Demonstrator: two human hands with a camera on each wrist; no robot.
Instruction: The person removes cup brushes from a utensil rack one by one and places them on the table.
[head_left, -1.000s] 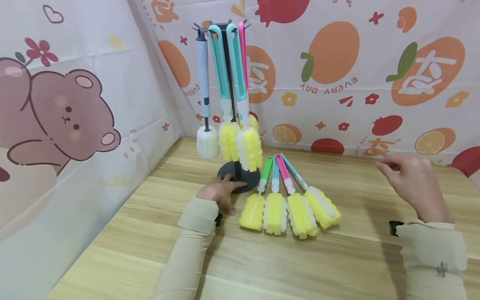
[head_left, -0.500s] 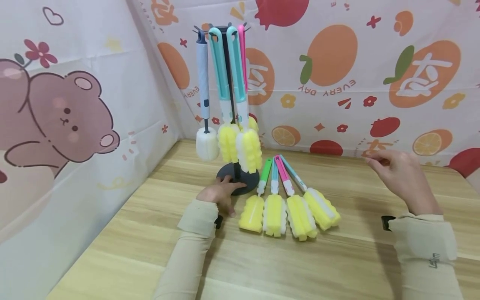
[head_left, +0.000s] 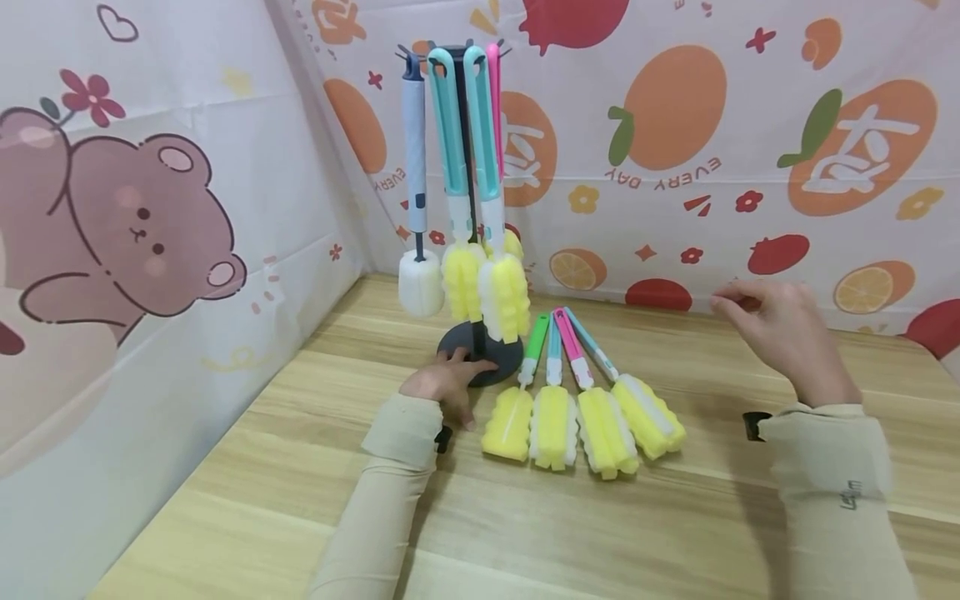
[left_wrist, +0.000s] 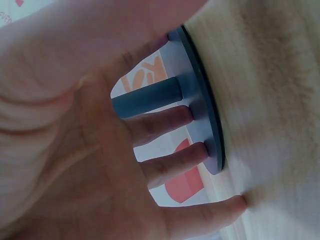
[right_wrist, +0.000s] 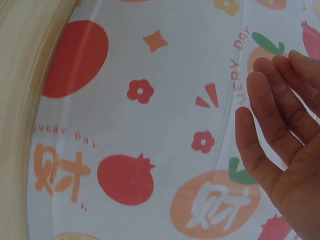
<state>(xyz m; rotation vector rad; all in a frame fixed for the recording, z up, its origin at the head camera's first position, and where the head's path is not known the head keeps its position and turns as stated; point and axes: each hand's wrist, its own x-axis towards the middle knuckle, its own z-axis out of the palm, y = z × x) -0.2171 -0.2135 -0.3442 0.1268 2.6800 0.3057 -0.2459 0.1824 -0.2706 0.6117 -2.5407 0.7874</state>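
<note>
My left hand (head_left: 442, 387) presses its fingertips on the round dark base (head_left: 506, 358) of a brush stand. In the left wrist view, spread fingers (left_wrist: 170, 162) meet the base (left_wrist: 197, 95) beside its pole (left_wrist: 150, 96), and one fingertip touches the table. From the stand's top hooks hang a blue-handled brush (head_left: 416, 158) with a white sponge, two turquoise-handled brushes (head_left: 484, 125) with yellow and white sponges, and a pink-handled one (head_left: 494, 92) partly hidden behind. My right hand (head_left: 791, 337) is raised over the table's right side, fingers loosely bent, holding nothing.
Several sponge brushes lie fanned out right of the stand: a green-handled one (head_left: 533, 343), a light-blue one (head_left: 554, 354), a pink one (head_left: 573, 348) and another blue one (head_left: 592, 343). Printed cloth (head_left: 667, 233) rises behind the wooden table (head_left: 570, 533); a bear-print cloth (head_left: 150, 225) stands left.
My right hand has drifted left, toward the lying brushes. The left hand stays on the stand's base, and the brushes keep their places; the head view shifts slightly.
</note>
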